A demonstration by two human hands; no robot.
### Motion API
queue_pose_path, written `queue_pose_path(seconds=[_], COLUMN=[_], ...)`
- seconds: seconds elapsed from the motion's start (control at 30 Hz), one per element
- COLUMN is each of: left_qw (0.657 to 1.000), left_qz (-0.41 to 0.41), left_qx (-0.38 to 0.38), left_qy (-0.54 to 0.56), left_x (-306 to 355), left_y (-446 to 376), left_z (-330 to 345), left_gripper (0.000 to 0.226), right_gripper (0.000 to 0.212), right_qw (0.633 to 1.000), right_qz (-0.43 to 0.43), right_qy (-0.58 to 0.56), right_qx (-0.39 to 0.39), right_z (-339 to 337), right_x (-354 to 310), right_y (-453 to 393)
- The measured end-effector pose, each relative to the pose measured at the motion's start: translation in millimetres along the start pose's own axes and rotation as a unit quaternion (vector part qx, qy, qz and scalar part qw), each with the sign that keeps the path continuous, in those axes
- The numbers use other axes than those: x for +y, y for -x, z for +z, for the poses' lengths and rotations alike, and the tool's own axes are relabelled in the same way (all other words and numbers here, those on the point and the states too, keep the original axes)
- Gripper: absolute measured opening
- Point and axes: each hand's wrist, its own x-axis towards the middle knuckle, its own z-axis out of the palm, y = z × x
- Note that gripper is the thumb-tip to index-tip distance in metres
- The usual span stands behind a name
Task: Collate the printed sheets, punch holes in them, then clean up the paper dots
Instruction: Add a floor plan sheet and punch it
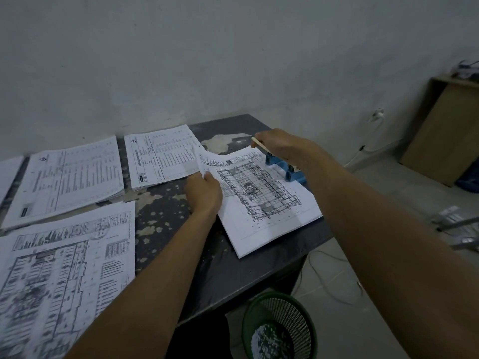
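Worn dark surface [259,257] against the wall, three paper piles [70,177] spread on its left half. A drawing stack [261,200] sits at the right edge, its far end in the blue punch [283,168]. Left hand [204,193] pinches the stack's left edge; right hand [280,147] grips the punch lever. Green bin [280,327] on the floor below holds paper dots [267,340]

Sheets [261,200] under punch [285,168], table's [259,263] right.

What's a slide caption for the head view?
Right hand on blue hole punch, left hand gripping the floor-plan stack.
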Motion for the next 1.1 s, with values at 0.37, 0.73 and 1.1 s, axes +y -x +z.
queue_pose_path(seconds=[0.37,0.73,1.1], left_qw=[1.0,0.999,0.999], left_qz=[0.019,0.038,0.041], left_qx=[-0.007,-0.008,-0.006], left_qy=[-0.012,-0.006,-0.007], left_x=[-3,-7,-7], left_y=[-2,-5,-5], left_z=[1,2,3], left_gripper=[0.036,0.032,0.039], right_gripper=[0.041,0.039,0.038], right_qw=[0.994,0.99,0.994], right_qz=[-0.009,-0.046,-0.012], right_qy=[0.112,0.136,0.106], right_qx=[-0.015,-0.003,0.009], right_z=[11,19,20], right_x=[-1,0,0], right_y=[-11,-12,-10])
